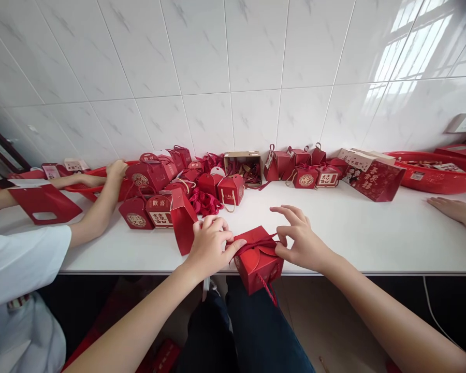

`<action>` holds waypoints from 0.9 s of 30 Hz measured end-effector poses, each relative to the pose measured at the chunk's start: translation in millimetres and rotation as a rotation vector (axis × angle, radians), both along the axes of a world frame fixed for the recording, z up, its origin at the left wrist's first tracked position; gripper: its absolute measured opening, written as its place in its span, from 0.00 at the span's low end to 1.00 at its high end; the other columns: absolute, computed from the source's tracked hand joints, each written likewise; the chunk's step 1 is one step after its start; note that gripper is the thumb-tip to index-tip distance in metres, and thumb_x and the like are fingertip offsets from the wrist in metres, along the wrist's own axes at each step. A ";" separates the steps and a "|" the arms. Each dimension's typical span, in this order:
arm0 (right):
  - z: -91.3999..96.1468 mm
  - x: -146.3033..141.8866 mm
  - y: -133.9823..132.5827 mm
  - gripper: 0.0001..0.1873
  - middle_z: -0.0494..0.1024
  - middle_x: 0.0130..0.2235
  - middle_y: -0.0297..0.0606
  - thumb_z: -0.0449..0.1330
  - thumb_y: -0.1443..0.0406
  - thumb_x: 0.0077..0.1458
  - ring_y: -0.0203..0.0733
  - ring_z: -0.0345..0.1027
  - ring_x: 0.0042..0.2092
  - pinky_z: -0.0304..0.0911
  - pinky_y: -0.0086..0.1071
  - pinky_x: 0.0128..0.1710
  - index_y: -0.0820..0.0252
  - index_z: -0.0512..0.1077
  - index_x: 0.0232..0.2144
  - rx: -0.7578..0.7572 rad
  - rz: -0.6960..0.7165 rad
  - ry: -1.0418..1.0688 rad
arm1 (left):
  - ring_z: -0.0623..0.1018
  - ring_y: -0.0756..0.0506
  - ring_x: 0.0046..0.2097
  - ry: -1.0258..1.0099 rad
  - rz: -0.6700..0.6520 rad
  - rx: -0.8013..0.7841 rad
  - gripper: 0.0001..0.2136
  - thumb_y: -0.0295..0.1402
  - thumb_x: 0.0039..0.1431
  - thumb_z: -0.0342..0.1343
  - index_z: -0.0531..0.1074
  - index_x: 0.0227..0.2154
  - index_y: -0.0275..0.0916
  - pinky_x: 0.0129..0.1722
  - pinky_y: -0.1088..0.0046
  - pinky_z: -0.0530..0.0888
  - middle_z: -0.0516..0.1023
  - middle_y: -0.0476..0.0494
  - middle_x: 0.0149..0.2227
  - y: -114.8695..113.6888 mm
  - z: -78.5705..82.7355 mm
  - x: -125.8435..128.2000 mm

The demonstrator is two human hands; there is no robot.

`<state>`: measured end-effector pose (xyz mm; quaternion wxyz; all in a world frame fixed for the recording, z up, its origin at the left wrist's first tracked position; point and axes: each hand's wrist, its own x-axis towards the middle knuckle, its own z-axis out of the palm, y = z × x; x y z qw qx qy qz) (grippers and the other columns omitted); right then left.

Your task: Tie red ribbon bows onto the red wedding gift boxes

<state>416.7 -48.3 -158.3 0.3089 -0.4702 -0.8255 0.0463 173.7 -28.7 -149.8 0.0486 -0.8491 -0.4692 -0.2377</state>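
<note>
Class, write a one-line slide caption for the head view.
Left hand and right hand hold a ribbon across a red box at the counter edge.

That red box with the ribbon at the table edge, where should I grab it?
Probably by its flat side walls, coming from the near side: the red box overhangs the table edge towards you, and its top carries curved flaps and the ribbon.

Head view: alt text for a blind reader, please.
The left hand and right hand pinch a dark red ribbon atop a small red gift box at the white counter edge. More red boxes line the tiled wall; a co-worker's hand rests at left.
</note>
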 end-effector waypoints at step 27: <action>-14.0 -30.0 -52.8 0.29 0.61 0.62 0.50 0.59 0.55 0.54 0.59 0.52 0.63 0.59 0.55 0.55 0.54 0.62 0.57 0.085 -0.052 -0.125 | 0.73 0.46 0.35 -0.215 -0.071 0.047 0.13 0.42 0.60 0.53 0.66 0.25 0.40 0.49 0.59 0.63 0.74 0.49 0.29 4.9 -23.9 6.1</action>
